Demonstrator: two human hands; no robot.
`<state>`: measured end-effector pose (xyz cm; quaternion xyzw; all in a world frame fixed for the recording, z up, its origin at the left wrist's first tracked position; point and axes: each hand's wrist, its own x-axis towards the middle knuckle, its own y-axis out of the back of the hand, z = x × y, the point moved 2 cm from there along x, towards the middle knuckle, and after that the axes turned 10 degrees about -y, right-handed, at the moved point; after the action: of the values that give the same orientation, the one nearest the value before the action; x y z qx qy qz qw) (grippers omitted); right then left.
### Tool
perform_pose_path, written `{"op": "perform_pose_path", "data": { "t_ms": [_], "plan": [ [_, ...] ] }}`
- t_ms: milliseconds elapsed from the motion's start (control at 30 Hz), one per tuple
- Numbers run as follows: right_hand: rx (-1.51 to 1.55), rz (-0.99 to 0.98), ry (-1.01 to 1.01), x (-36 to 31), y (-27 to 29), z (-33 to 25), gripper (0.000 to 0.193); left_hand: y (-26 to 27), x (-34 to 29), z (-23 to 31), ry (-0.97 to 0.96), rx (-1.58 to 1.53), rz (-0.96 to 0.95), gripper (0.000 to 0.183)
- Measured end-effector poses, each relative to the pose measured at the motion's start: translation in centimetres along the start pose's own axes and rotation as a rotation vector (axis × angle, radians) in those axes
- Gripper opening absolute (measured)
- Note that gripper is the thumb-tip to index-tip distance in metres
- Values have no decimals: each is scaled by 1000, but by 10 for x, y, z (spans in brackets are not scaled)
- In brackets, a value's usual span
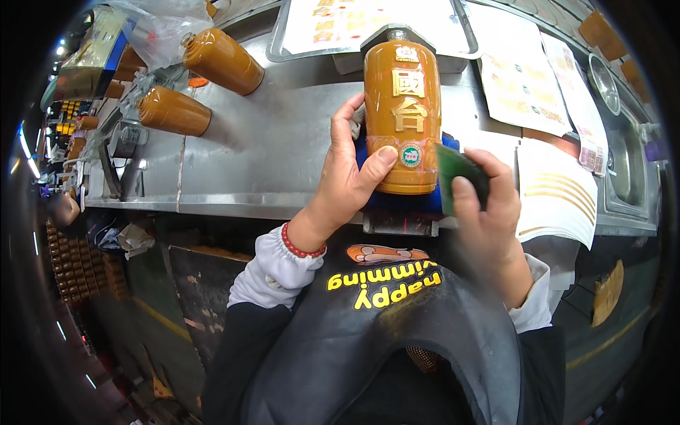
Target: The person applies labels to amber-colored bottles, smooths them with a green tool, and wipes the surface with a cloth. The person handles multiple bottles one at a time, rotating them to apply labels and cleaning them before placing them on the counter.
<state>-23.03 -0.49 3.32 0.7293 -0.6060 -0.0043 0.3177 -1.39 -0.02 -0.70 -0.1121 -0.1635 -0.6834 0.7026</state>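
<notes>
An amber-brown glazed bottle point(382, 99) with raised gold characters and a round green-and-white emblem lies on a blue cloth pad point(407, 202), its neck pointing away from me. My left hand point(347, 170) grips its lower left side, thumb on the front beside the emblem and fingers reaching behind. A clear film with reddish marks seems to cover the bottle's lower part. Pinched in my right hand point(492, 205) is a flat green scraper-like piece point(453, 177), close to the bottle's lower right edge. Whether it touches the bottle I cannot tell.
Two similar bottles point(223, 62) point(173, 111) stand on the metal bench point(283, 142) to the left. Beyond my bottle is a metal tray point(278, 42) with printed sheets. More printed sheets point(524, 78), a gold-striped white sheet point(556, 191) and a sink point(627, 170) are at the right.
</notes>
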Motion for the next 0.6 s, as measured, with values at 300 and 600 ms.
{"op": "perform_pose_path", "data": {
  "t_ms": [300, 600],
  "plan": [
    [230, -242, -257, 5, -4, 1, 27, 1, -2, -1, -20, -13, -27, 86],
    [155, -173, -327, 5, 15, 7, 32, 25, -18, -11, -184, 319, -268, 105]
  ]
}}
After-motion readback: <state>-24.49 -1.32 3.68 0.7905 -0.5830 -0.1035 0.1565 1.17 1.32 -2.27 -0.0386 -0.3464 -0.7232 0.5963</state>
